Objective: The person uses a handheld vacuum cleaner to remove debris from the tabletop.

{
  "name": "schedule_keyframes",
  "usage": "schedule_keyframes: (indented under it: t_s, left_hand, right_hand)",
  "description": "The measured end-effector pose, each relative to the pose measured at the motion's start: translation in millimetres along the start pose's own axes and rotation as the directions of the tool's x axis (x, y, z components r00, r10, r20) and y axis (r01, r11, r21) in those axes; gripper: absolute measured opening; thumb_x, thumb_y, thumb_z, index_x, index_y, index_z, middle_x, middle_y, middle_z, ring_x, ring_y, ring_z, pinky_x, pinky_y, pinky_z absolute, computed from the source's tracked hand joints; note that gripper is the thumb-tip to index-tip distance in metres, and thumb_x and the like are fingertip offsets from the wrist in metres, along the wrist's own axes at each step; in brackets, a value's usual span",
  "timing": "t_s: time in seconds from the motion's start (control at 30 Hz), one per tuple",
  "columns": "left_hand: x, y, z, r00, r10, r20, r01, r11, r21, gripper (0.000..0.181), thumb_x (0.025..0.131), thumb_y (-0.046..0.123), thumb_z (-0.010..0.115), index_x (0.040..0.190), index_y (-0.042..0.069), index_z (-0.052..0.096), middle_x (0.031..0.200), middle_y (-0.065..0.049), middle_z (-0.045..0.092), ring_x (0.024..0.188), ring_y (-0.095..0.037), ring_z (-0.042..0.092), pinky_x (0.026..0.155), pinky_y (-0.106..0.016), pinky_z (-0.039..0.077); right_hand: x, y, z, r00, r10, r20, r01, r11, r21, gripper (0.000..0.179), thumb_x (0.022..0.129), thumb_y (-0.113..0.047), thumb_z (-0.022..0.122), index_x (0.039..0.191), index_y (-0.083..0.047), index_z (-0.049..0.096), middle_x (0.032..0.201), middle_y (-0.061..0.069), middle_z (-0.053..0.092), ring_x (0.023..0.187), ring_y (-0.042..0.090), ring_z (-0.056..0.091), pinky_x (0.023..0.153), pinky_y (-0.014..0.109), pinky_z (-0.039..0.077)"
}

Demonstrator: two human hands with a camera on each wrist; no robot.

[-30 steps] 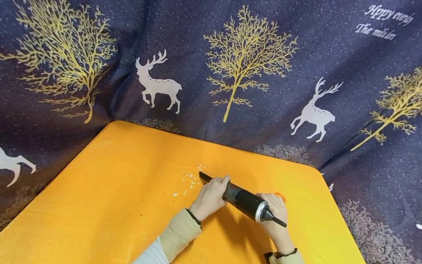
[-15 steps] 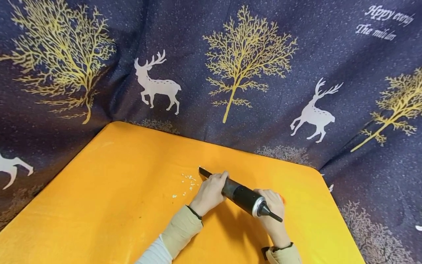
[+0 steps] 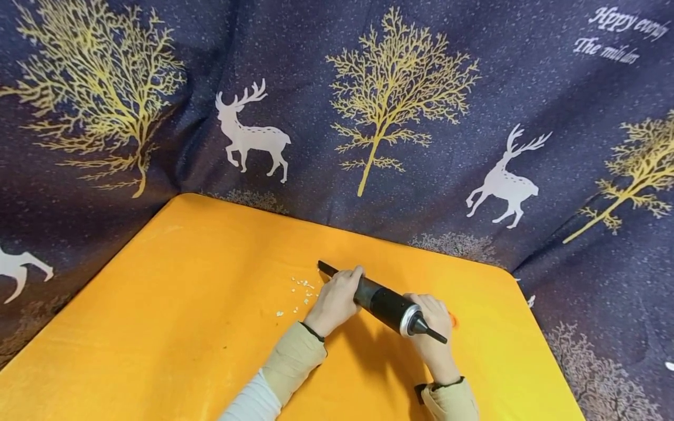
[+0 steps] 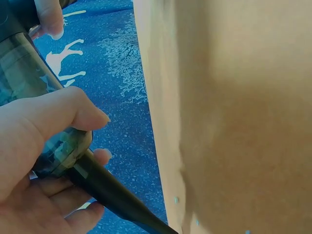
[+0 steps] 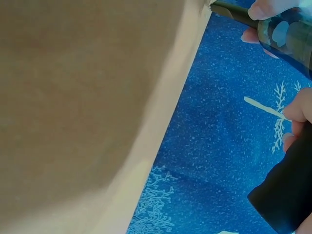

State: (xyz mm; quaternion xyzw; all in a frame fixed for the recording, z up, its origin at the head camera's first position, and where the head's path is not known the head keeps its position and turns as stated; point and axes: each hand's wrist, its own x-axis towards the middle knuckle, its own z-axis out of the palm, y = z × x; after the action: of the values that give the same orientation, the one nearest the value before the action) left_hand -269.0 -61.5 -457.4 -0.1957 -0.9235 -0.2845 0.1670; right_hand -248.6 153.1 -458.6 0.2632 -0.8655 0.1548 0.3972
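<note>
A black handheld vacuum cleaner [image 3: 388, 309] lies slantwise between both hands, its narrow flat nozzle [image 3: 327, 269] pointing to the far left, down close over the table. My left hand [image 3: 335, 304] curls round the front part, by the see-through dust cup [image 4: 66, 148], in which light scraps show. The right hand [image 3: 434, 336] grips the dark handle [image 5: 285, 183], which the body mostly hides in the head view. Small white scraps [image 3: 304, 283] are scattered just left of the nozzle, with a larger white bit [image 3: 279, 314] nearer the person.
The orange-yellow table [image 3: 184, 280] meets a dark blue cloth [image 3: 310, 117] printed with white deer and yellow trees, which hangs along its back and sides. A small orange patch [image 3: 454, 320] shows beside the right hand. Tiny dark specks lie on the table's left part.
Both hands have shifted the vacuum cleaner slightly toward the table's back edge. The white scraps that lay beyond the nozzle tip no longer show; those to its left stay in place.
</note>
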Motion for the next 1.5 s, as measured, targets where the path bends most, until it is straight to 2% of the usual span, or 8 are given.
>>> schedule_keyframes:
  t_s: [0.17, 0.5, 0.73, 1.0, 1.23, 1.5]
  left_hand:
    - [3.8, 1.0, 0.8, 1.000, -0.028, 0.013, 0.028, 0.999, -0.015, 0.050, 0.070, 0.007, 0.084, 0.109, 0.010, 0.052, 0.098, -0.013, 0.066, 0.090, -0.027, 0.064, 0.071, -0.036, 0.056]
    - [6.1, 7.4, 2.0, 0.999, -0.043, 0.021, 0.042, 0.999, 0.027, 0.052, 0.070, 0.011, 0.085, 0.111, 0.011, 0.052, 0.099, -0.010, 0.066, 0.091, -0.026, 0.064, 0.071, -0.035, 0.056]
    - [1.4, 13.5, -3.4, 0.998, -0.055, 0.008, 0.055, 0.997, 0.054, 0.051, 0.070, 0.012, 0.085, 0.110, 0.011, 0.053, 0.097, -0.009, 0.066, 0.090, -0.026, 0.064, 0.071, -0.034, 0.056]
    - [-4.6, 15.2, -1.6, 0.997, -0.076, -0.006, 0.076, 0.996, 0.046, 0.049, 0.070, 0.011, 0.085, 0.106, 0.011, 0.053, 0.095, -0.010, 0.066, 0.088, -0.026, 0.064, 0.071, -0.035, 0.055]
    - [0.3, 19.0, 3.2, 0.997, -0.074, 0.029, 0.074, 0.997, 0.022, 0.052, 0.070, 0.012, 0.086, 0.111, 0.011, 0.053, 0.099, -0.010, 0.066, 0.092, -0.026, 0.064, 0.073, -0.034, 0.055]
    - [3.6, 22.2, 7.3, 0.996, -0.070, 0.061, 0.070, 0.998, 0.012, 0.052, 0.071, 0.014, 0.086, 0.113, 0.011, 0.053, 0.100, -0.009, 0.066, 0.093, -0.025, 0.064, 0.071, -0.031, 0.056]
  right_hand:
    - [3.0, 2, 1, 1.000, 0.008, -0.009, -0.008, 1.000, 0.023, 0.027, 0.066, 0.003, 0.069, 0.091, -0.007, 0.066, 0.078, 0.007, 0.066, 0.074, 0.025, 0.061, 0.066, 0.037, 0.040]
    - [6.1, 2, -6, 1.000, 0.014, -0.003, -0.014, 1.000, 0.017, 0.025, 0.068, 0.002, 0.069, 0.090, -0.008, 0.066, 0.078, 0.006, 0.066, 0.075, 0.024, 0.061, 0.068, 0.037, 0.041]
    - [5.4, -1, -10, 1.000, 0.003, -0.016, -0.002, 0.998, 0.055, 0.030, 0.064, 0.005, 0.070, 0.092, -0.006, 0.067, 0.080, 0.008, 0.067, 0.075, 0.024, 0.062, 0.068, 0.037, 0.042]
    - [2.5, 0, -11, 1.000, -0.015, -0.011, 0.015, 0.998, 0.054, 0.029, 0.065, 0.005, 0.070, 0.091, -0.007, 0.067, 0.079, 0.007, 0.067, 0.074, 0.025, 0.062, 0.069, 0.038, 0.044]
    - [-3.3, 8, -11, 0.999, 0.032, 0.010, -0.033, 0.998, 0.052, 0.020, 0.073, -0.002, 0.068, 0.092, -0.008, 0.066, 0.080, 0.008, 0.067, 0.077, 0.025, 0.062, 0.071, 0.040, 0.043]
    - [-6.1, 12, -15, 0.999, 0.040, 0.014, -0.040, 0.999, 0.030, 0.024, 0.069, 0.000, 0.068, 0.092, -0.008, 0.066, 0.080, 0.008, 0.067, 0.077, 0.026, 0.061, 0.070, 0.039, 0.040]
